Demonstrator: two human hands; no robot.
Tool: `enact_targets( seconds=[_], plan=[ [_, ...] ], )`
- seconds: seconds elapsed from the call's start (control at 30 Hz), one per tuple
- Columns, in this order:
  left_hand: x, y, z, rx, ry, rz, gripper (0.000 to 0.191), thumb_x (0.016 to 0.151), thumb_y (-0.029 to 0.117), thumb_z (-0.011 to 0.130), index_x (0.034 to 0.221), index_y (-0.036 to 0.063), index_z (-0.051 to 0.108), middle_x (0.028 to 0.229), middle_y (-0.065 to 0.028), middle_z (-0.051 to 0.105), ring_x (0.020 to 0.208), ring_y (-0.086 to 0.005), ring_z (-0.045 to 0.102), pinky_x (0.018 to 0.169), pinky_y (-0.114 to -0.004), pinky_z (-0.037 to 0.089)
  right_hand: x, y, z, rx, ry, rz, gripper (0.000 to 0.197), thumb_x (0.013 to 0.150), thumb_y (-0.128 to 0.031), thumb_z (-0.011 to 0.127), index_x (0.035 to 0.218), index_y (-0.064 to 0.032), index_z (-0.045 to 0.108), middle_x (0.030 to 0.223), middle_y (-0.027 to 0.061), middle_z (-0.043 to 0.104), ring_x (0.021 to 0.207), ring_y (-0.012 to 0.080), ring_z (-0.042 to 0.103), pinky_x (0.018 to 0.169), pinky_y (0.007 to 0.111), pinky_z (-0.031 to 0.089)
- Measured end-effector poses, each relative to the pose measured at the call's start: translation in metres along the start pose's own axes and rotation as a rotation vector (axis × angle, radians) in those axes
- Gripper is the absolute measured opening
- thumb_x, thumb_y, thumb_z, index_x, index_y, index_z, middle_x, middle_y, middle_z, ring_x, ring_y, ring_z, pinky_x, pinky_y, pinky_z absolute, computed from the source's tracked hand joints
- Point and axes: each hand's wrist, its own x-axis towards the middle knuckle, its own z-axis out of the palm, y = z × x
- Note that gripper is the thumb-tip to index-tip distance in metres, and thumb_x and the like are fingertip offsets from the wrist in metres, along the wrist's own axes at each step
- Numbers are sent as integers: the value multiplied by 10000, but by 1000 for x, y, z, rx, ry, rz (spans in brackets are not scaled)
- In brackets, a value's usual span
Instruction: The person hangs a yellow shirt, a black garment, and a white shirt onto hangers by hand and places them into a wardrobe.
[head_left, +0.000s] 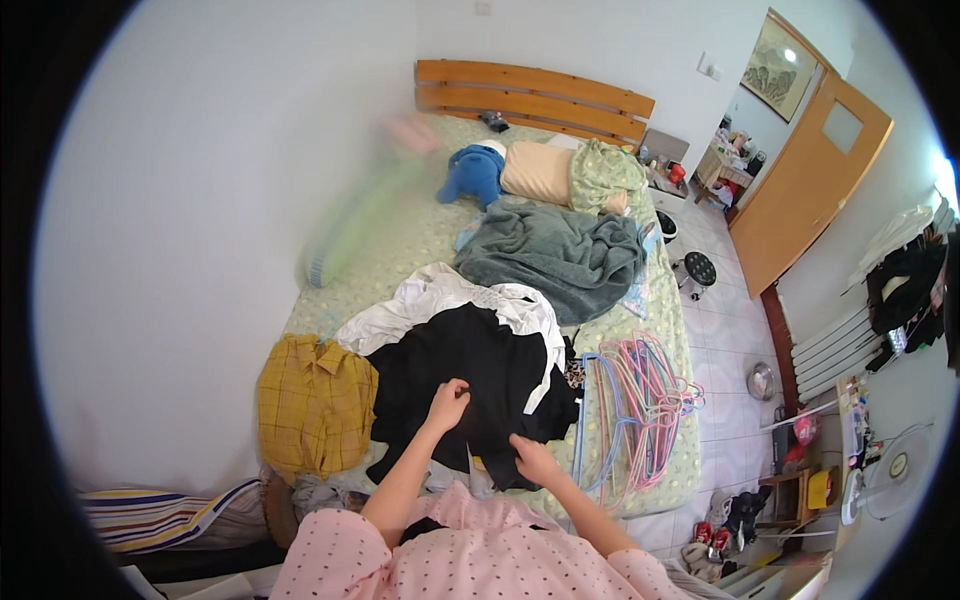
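Observation:
A black garment (480, 360) lies spread over other clothes on the bed in front of me. My left hand (450, 405) pinches its cloth near the middle with curled fingers. Lower and to the right, my right hand (536, 459) grips the garment's near edge. White clothing (420, 296) shows behind and beneath the black cloth. A yellow plaid shirt (315, 405) on a hanger is to the left. Close to my right hand is a heap of pink and blue clothes hangers (637, 412).
Farther up the bed lie a grey-green blanket (555, 251), a blue plush toy (472, 174) and a beige pillow (536, 172). The wooden headboard (532, 86) stands at the far end. On the tiled floor at right are a stool (697, 268), shoes (720, 532) and a fan (896, 469).

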Motion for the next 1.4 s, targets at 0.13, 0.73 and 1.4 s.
enact_targets(
  seconds=[0.13, 0.73, 1.4],
  plan=[
    [34, 3, 9, 14, 5, -103, 308, 756, 88, 568, 1052, 57, 490, 1034, -161, 432, 811, -254, 550, 768, -338, 456, -32, -5, 16, -19, -60, 210, 290, 679, -34, 536, 954, -36, 445, 859, 199, 566, 805, 389, 544, 663, 460, 444],
    [80, -9, 22, 394, -154, 127, 147, 682, 168, 617, 669, 24, 641, 715, -130, 603, 807, -312, 561, 689, -392, 482, 28, 21, 28, 29, 42, 180, 95, 705, -88, 500, 734, -64, 588, 802, 156, 553, 757, 334, 561, 689, 406, 469],
    [29, -37, -5, -173, -44, -269, 451, 798, 284, 609, 1142, 66, 416, 987, -158, 544, 880, -264, 571, 726, -331, 464, 80, -39, 15, -494, 116, 35, 77, 636, -93, 551, 709, -95, 576, 733, 62, 578, 782, 248, 500, 654, 393, 374]
  ],
)
